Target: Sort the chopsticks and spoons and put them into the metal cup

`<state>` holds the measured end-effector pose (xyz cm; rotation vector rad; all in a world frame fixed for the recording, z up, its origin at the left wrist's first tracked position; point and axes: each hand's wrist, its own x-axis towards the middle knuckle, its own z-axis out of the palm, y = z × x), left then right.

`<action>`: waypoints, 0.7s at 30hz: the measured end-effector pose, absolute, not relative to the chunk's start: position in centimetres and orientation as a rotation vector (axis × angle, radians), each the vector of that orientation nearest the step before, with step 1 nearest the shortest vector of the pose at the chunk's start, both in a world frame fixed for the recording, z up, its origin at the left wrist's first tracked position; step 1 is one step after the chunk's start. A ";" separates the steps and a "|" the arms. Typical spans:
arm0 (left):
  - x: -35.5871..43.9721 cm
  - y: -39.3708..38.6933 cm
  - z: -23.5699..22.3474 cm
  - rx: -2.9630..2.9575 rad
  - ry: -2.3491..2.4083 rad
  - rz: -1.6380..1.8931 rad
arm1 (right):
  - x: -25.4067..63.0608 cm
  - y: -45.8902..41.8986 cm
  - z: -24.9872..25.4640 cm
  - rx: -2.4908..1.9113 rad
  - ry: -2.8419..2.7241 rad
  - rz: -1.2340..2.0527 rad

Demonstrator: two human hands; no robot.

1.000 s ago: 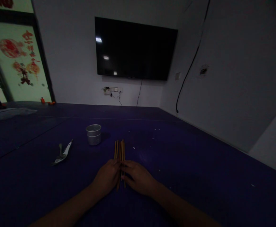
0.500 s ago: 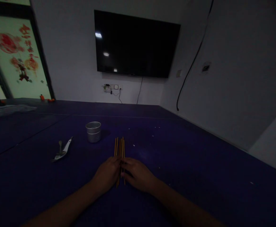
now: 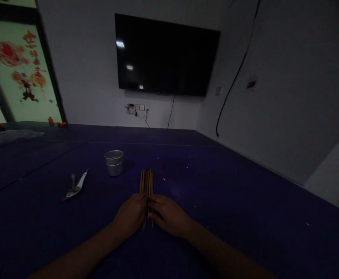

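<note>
Several brown chopsticks (image 3: pixel 146 181) lie side by side on the dark blue tabletop, pointing away from me. My left hand (image 3: pixel 131 214) is closed against them from the left, its fingertips hidden among the sticks. From the right, my right hand (image 3: pixel 169 215) grips the same bundle with bent fingers and the thumb lower down. The two hands meet over the middle of the sticks, whose far and near ends stick out. Left of them stands a silver metal cup (image 3: pixel 114 163). Farther left, a white spoon (image 3: pixel 79 186) lies with metal cutlery (image 3: pixel 73 182) on it.
Small white scraps (image 3: pixel 164 179) are scattered on the blue tabletop (image 3: pixel 245 217). Clear plastic sheeting (image 3: pixel 12 135) lies at the far left. A television (image 3: pixel 166 56) hangs on the wall beyond, and a black cable (image 3: pixel 233 83) dangles down the right wall.
The view has shifted very slightly. Both hands stay on the chopsticks, and the cup and spoon have not moved on the table.
</note>
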<state>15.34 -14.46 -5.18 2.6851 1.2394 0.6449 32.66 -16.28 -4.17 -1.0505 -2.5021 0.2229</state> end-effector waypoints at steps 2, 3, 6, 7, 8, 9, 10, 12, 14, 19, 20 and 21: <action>15.4 -14.5 -5.1 2.667 1.239 0.650 | 32.7 -16.3 -4.1 -1.044 -2.498 0.226; 15.4 -14.5 -5.0 2.661 1.240 0.652 | 32.7 -16.3 -4.1 -1.042 -2.495 0.228; 15.4 -14.5 -5.0 2.657 1.258 0.649 | 32.7 -16.3 -4.2 -1.034 -2.484 0.230; 15.4 -14.5 -5.0 2.656 1.262 0.640 | 32.7 -16.3 -4.3 -1.034 -2.481 0.230; 15.4 -14.5 -5.1 2.653 1.267 0.629 | 32.6 -16.2 -4.3 -1.035 -2.477 0.232; 15.4 -14.5 -5.1 2.647 1.273 0.619 | 32.6 -16.2 -4.4 -1.037 -2.473 0.235; 15.4 -14.5 -5.1 2.640 1.278 0.614 | 32.6 -16.2 -4.5 -1.041 -2.467 0.237; 15.4 -14.5 -5.1 2.626 1.280 0.616 | 32.5 -16.2 -4.6 -1.048 -2.450 0.242; 15.4 -14.5 -5.1 2.615 1.279 0.633 | 32.5 -16.2 -4.6 -1.045 -2.438 0.245; 15.4 -14.5 -5.3 2.604 1.278 0.661 | 32.5 -16.4 -4.3 -1.030 -2.432 0.279; 15.4 -14.5 -5.3 2.603 1.281 0.660 | 32.5 -16.4 -4.2 -1.029 -2.426 0.284; 15.4 -14.6 -5.2 2.603 1.288 0.657 | 32.5 -16.4 -4.2 -1.024 -2.422 0.287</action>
